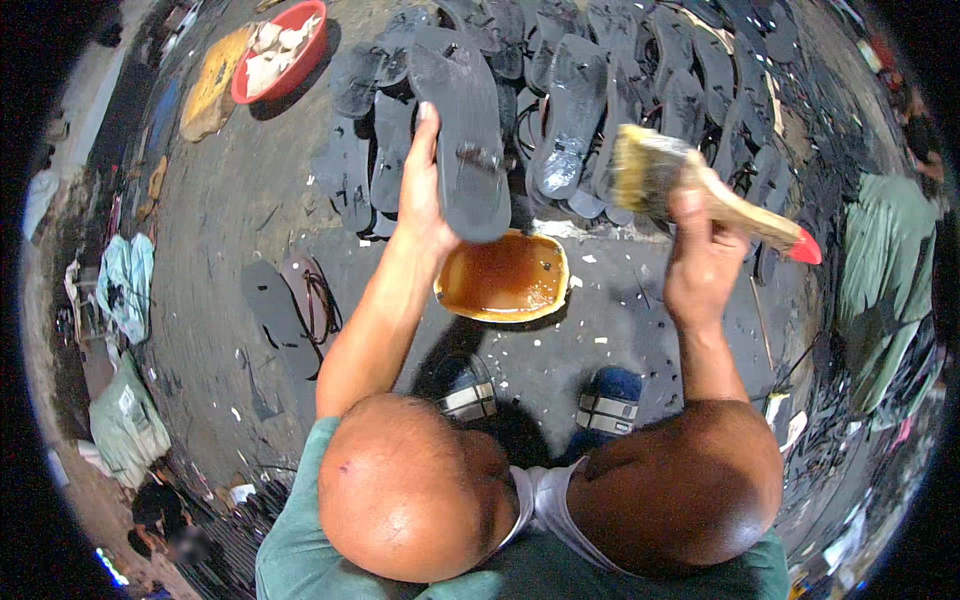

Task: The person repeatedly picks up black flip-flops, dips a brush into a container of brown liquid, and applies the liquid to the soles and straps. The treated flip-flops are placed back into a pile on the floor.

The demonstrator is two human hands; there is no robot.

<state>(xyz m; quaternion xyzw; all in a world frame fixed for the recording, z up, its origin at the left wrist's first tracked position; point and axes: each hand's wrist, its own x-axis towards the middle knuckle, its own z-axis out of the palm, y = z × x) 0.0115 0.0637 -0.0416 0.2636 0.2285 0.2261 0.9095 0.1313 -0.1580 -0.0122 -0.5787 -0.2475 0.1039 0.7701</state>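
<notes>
My left hand (425,190) grips a black sandal sole (458,110) by its left edge, its broad face turned up toward me. A small dark strap piece shows near the lower part of that sole. In my right hand (700,260) is a paintbrush (745,212) with a wooden handle, a red tip and yellowish bristles pointing left; the brush is slightly blurred. Between and below the hands sits a yellow-rimmed tray (553,312) of glossy brown liquid, probably glue. One sole (570,120) lying beyond has a shiny wet patch at its near end.
Many black soles (690,100) lie in rows at the far side. A red bowl (318,50) of whitish scraps stands far left beside a yellow slab (212,85). Two loose soles (275,305) with straps lie left. Cloths (880,270) hang or lie at the right.
</notes>
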